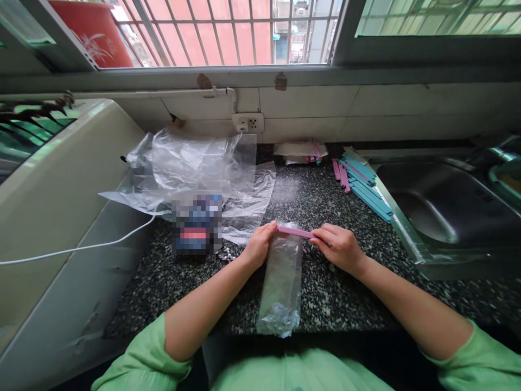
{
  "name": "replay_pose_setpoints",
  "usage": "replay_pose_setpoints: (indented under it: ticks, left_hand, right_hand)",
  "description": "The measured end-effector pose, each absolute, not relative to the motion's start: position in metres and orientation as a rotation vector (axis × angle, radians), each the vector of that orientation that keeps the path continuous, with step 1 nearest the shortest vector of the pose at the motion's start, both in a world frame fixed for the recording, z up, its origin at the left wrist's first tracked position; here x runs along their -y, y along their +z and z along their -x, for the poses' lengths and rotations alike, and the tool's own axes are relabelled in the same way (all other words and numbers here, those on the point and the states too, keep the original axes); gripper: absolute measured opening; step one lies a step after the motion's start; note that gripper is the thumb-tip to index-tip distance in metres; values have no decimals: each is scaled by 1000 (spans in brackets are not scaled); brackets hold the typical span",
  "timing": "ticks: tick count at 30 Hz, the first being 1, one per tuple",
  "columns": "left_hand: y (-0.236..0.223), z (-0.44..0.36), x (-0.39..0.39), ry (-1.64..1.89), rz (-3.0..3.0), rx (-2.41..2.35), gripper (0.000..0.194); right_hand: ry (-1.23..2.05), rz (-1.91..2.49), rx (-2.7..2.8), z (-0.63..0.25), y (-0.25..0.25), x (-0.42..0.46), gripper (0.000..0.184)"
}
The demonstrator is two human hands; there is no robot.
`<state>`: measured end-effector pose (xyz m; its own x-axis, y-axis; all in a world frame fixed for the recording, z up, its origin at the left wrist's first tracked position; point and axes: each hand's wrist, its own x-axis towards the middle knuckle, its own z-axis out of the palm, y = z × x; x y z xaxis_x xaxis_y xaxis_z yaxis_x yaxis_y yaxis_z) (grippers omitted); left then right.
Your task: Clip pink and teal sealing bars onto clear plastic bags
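A pink bag sealing clip (295, 232) lies across the upper end of a clear plastic bag (280, 277). My left hand (262, 243) pinches the clip's left end at the bag's top corner. Fingers of my right hand (338, 248) are closed on the clip's right end, beyond the bag's edge. The bag lies flat, its crinkled bottom reaching the counter's front edge. Further back to the right is a pile of teal sealing clips (368, 193), with several shorter pink clips (342, 175) beside it.
Loose clear plastic bags (195, 163) spread over the back left of the speckled counter (350, 293). A blurred-out object (197, 225) sits before them, near a white cable (101, 247). A packet of clips (301, 152) lies by the wall. The metal sink (439, 201) is at right.
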<state>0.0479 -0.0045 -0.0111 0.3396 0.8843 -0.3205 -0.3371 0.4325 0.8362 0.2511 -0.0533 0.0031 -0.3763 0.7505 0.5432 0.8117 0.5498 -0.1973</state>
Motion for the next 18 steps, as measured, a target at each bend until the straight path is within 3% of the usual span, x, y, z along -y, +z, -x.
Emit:
replay_pose_setpoints:
  ticks: [18]
  left_hand:
    - [-9,-50,4,931,-647,-889,37]
  right_hand:
    - [-77,1193,2108,-250,4,49,9]
